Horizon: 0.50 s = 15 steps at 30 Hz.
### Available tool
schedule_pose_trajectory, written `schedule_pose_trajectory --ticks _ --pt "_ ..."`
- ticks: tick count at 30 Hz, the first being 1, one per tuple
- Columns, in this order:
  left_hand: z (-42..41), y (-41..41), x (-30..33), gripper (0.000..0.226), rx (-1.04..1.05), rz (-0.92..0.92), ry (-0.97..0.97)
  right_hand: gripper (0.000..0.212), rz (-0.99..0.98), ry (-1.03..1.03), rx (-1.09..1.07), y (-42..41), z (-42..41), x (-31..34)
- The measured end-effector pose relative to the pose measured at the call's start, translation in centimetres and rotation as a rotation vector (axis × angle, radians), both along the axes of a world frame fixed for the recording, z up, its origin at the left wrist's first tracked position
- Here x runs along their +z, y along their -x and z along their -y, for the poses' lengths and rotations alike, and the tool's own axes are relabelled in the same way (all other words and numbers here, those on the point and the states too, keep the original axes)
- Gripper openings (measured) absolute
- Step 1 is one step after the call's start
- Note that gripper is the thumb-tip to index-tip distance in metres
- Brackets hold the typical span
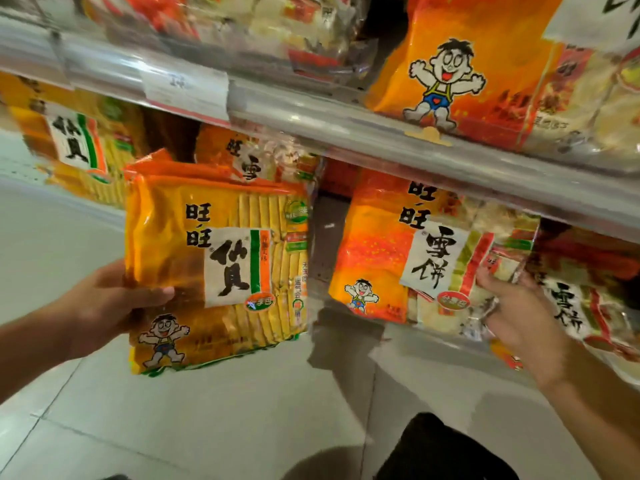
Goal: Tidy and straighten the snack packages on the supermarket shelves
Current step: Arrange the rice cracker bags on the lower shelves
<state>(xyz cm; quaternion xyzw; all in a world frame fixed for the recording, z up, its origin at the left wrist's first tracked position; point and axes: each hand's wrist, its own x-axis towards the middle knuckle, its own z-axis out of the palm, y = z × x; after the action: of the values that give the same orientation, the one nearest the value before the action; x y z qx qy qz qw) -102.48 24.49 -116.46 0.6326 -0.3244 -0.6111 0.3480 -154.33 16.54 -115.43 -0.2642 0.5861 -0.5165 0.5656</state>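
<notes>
Your left hand (114, 303) grips the yellow packet (214, 271) clear of the shelf (415, 147), while your right hand (519, 313) pinches the orange packet's (377, 258) lower right corner.

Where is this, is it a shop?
Most likely a supermarket aisle: tiered shelves with a clear rail, a price label, and many matching rice cracker bags.

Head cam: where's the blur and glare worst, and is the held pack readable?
Head view: motion blur heaviest on the upper-left shelf rail and its price tag; glare streaks along the rail; the yellow cracker pack in the left hand reads sharply; straight shelf edges bow from wide-angle distortion.
</notes>
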Motion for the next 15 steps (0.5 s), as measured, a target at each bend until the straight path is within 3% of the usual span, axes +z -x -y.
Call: schedule_pose_trajectory --ticks 3,6,12,15 --pt "-2.6 -1.2 -0.6 0.038 0.055 -0.004 -0.033 0.021 -0.076 -0.005 -0.021 -0.4 3.4 0.6" --pt "-4.2 -1.4 -0.9 0.042 0.059 -0.017 -0.032 0.05 -0.122 -0.058 -0.03 -0.9 6.4 -1.2" --pt "-6.9 -1.0 -1.3 0.057 0.042 -0.071 -0.052 0.032 -0.138 -0.083 -0.01 -4.7 9.3 -5.7" --pt "-7.3 -0.2 -0.9 0.081 0.021 -0.068 -0.069 0.023 -0.37 -0.106 -0.055 -5.9 9.8 -6.5"
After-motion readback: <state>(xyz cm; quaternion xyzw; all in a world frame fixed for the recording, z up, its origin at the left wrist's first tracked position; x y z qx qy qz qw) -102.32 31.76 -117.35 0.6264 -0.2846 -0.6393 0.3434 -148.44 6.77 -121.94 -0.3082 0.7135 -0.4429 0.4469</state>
